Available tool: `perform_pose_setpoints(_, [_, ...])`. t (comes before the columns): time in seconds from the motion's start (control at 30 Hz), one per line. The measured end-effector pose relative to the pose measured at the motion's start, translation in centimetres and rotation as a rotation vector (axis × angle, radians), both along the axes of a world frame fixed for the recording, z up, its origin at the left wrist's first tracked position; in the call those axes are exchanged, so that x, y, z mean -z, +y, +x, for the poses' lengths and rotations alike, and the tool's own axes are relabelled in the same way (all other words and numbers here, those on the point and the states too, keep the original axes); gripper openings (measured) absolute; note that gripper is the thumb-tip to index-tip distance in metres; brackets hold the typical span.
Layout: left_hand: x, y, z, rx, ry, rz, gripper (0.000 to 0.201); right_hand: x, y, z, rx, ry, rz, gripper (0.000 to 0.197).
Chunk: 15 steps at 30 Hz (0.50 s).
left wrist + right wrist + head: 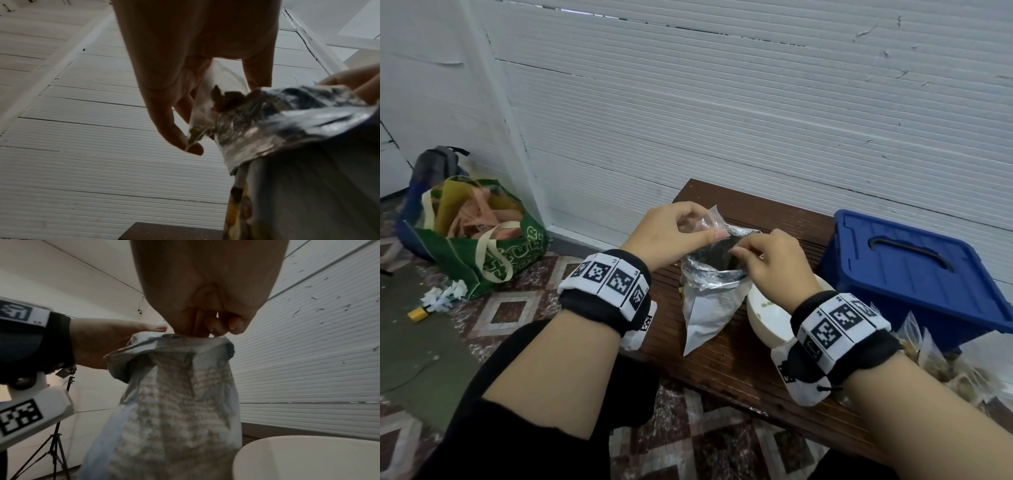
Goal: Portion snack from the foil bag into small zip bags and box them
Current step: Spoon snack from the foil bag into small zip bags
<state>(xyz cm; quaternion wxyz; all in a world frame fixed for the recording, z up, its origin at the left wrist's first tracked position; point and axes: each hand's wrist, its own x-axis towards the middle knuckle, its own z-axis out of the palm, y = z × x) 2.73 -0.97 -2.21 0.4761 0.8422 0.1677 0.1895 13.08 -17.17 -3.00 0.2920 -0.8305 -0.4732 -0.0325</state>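
Head view: left hand (671,233) pinches small zip bag (710,219) just beside foil bag (709,294) mouth, where right hand (770,263) fingertips pinch down into the upright opening.

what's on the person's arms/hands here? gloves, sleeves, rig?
No gloves: left hand and right hand are bare. Each wrist wears a black padded band faced with white tiles printed with square black fiducial markers, left wristband, right wristband. A white marker-tagged camera housing hangs under each band. Black sleeves end mid-forearm.
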Motion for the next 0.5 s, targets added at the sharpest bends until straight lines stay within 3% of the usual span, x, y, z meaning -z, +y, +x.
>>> perform_pose_setpoints(0.13, [-0.1,0.1,0.0,-0.005,0.014,0.015,0.03,-0.9,0.0,0.0,0.13,0.198,0.16,0.017])
perform_pose_setpoints(0.5, [-0.8,0.0,-0.6,-0.02,-0.023,0.011,0.032,-2.5,-1.6,2.5,0.546,0.412,0.428,0.039])
